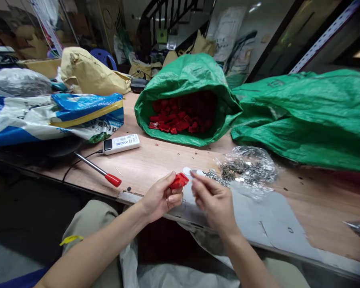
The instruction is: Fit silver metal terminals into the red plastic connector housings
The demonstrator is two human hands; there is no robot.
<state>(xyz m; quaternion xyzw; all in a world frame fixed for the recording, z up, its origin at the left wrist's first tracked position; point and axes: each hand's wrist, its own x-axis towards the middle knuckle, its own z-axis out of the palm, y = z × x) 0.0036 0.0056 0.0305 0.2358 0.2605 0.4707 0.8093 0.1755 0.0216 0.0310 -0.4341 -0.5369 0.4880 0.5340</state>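
A red plastic piece is pinched between the thumb and fingers of my left hand, above the table's front edge. Just to its right, my right hand has thumb and forefinger pressed together; whatever they hold is too small and blurred to name. Behind the fingers lie white round pieces and a pile of small shiny metal parts. More metal parts sit in a clear plastic bag. An open green sack full of red pieces stands farther back.
Another green sack lies at the right. Toward the left are a white device with a black cable, a red-handled metal rod and a blue-white bag. A grey sheet covers part of the table's front edge.
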